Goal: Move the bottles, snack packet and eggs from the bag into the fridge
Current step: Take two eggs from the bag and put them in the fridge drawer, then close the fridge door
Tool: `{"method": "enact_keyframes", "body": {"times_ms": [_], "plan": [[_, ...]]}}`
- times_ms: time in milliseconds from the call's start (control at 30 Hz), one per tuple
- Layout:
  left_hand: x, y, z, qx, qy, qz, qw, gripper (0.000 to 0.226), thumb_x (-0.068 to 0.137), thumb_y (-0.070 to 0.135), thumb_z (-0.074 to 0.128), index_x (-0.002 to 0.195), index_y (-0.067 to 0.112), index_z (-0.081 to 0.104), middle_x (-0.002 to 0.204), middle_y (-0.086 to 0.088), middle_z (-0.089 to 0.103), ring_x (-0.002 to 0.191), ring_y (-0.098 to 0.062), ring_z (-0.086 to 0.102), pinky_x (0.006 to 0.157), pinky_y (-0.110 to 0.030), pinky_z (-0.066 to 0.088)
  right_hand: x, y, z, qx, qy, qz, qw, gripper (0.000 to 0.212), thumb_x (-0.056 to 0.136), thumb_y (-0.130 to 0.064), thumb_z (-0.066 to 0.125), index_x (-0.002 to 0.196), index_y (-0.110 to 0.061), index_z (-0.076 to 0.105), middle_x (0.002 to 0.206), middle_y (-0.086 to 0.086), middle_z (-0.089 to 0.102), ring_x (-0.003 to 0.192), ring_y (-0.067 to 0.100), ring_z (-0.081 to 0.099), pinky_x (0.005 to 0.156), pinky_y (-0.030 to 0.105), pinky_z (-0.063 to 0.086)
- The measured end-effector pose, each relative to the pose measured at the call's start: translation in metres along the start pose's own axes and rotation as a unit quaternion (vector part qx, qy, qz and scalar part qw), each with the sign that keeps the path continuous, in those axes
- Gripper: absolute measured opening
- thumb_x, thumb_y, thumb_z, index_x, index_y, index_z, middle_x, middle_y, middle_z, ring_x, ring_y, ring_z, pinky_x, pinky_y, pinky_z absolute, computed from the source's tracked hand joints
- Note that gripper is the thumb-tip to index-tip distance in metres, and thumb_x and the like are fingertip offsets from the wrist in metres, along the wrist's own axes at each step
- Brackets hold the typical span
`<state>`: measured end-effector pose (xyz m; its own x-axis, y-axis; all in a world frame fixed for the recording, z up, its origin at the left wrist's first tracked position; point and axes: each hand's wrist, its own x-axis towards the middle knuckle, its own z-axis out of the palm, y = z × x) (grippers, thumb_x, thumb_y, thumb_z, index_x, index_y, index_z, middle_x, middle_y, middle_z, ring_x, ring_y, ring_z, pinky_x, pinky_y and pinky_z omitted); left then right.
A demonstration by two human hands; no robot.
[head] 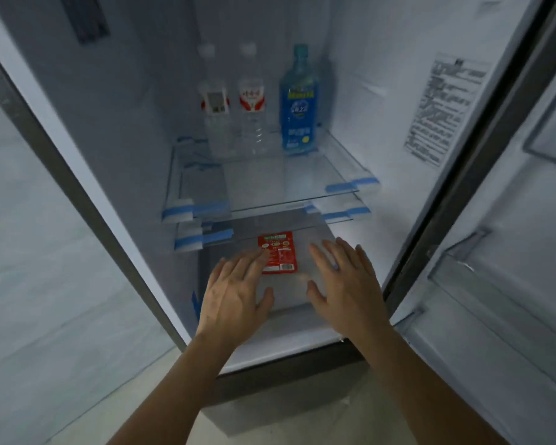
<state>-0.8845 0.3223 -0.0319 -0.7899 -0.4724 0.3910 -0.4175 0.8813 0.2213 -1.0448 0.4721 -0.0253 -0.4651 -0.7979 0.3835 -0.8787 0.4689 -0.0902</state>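
Note:
The fridge stands open before me. On its upper glass shelf [302, 184] stand two clear water bottles [217, 114] [252, 104] with red-and-white labels and a blue bottle [297, 101] to their right. A red snack packet [278, 252] lies flat on the grey bottom surface under the lower glass shelf. My left hand [235, 297] hovers palm down just left of the packet, fingers spread, fingertips at its left edge. My right hand [344, 284] is spread palm down to the packet's right, apart from it. Both hands hold nothing. No bag or eggs are in view.
The fridge door [501, 284] is swung open on the right, its door shelves showing. Blue tape strips [193, 210] hold the glass shelves at their corners. A printed label [443, 110] is on the right inner wall. Pale floor lies below.

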Motion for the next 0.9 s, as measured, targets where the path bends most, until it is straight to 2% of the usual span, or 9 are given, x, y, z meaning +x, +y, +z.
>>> {"method": "enact_keyframes", "body": {"times_ms": [100, 233, 333, 400, 500, 667, 900], "plan": [[0.016, 0.009, -0.012, -0.014, 0.014, 0.049, 0.999, 0.061, 0.088, 0.044, 0.052, 0.144, 0.019, 0.047, 0.143, -0.003, 0.055, 0.132, -0.025, 0.050, 0.114, -0.051, 0.037, -0.008, -0.002, -0.020, -0.022, 0.041, 0.025, 0.999, 0.066, 0.088, -0.046, 0.066, 0.145, -0.017, 0.051, 0.145, 0.012, 0.056, 0.138, 0.034, 0.048, 0.113, 0.056, 0.039], [0.029, 0.020, -0.031, -0.041, 0.003, 0.115, 0.992, 0.061, 0.088, 0.045, 0.058, 0.142, 0.021, 0.048, 0.141, -0.002, 0.057, 0.130, -0.024, 0.052, 0.112, -0.052, 0.038, -0.016, -0.015, -0.047, -0.058, 0.081, 0.071, 0.992, 0.064, 0.091, -0.051, 0.059, 0.144, -0.016, 0.052, 0.144, 0.014, 0.058, 0.136, 0.035, 0.051, 0.111, 0.057, 0.042], [0.036, 0.027, -0.045, -0.077, 0.004, 0.169, 0.983, 0.058, 0.087, 0.047, 0.050, 0.138, 0.021, 0.051, 0.136, -0.003, 0.061, 0.124, -0.025, 0.057, 0.107, -0.053, 0.044, -0.026, -0.027, -0.072, -0.090, 0.111, 0.100, 0.985, 0.062, 0.094, -0.052, 0.047, 0.143, -0.016, 0.053, 0.142, 0.014, 0.059, 0.135, 0.035, 0.052, 0.111, 0.056, 0.042], [0.042, 0.036, -0.048, -0.114, 0.000, 0.213, 0.970, 0.058, 0.089, 0.050, 0.042, 0.138, 0.021, 0.053, 0.137, -0.003, 0.060, 0.126, -0.024, 0.057, 0.105, -0.051, 0.046, -0.038, -0.031, -0.093, -0.122, 0.126, 0.130, 0.976, 0.060, 0.094, -0.051, 0.046, 0.143, -0.016, 0.054, 0.141, 0.014, 0.059, 0.135, 0.035, 0.052, 0.113, 0.054, 0.040], [0.045, 0.065, -0.045, -0.147, -0.006, 0.272, 0.951, 0.060, 0.092, 0.053, 0.040, 0.141, 0.020, 0.052, 0.143, -0.004, 0.056, 0.132, -0.025, 0.052, 0.106, -0.051, 0.045, -0.071, -0.030, -0.127, -0.164, 0.132, 0.202, 0.957, 0.057, 0.095, -0.048, 0.046, 0.143, -0.017, 0.054, 0.142, 0.013, 0.058, 0.136, 0.034, 0.050, 0.116, 0.054, 0.036], [0.029, 0.144, -0.041, -0.234, 0.046, 0.384, 0.892, 0.055, 0.089, 0.044, 0.053, 0.133, 0.011, 0.061, 0.134, -0.010, 0.063, 0.121, -0.031, 0.061, 0.099, -0.054, 0.049, -0.156, -0.016, -0.180, -0.231, 0.115, 0.319, 0.912, 0.058, 0.093, -0.045, 0.049, 0.144, -0.017, 0.053, 0.142, 0.012, 0.058, 0.137, 0.035, 0.048, 0.116, 0.055, 0.035], [-0.002, 0.242, -0.047, -0.249, -0.005, 0.460, 0.852, 0.056, 0.089, 0.045, 0.051, 0.138, 0.017, 0.056, 0.145, -0.003, 0.055, 0.135, -0.027, 0.049, 0.113, -0.053, 0.037, -0.254, 0.007, -0.223, -0.277, 0.124, 0.419, 0.855, 0.058, 0.090, -0.044, 0.048, 0.139, -0.015, 0.056, 0.137, 0.014, 0.061, 0.134, 0.036, 0.050, 0.110, 0.055, 0.041]]}}
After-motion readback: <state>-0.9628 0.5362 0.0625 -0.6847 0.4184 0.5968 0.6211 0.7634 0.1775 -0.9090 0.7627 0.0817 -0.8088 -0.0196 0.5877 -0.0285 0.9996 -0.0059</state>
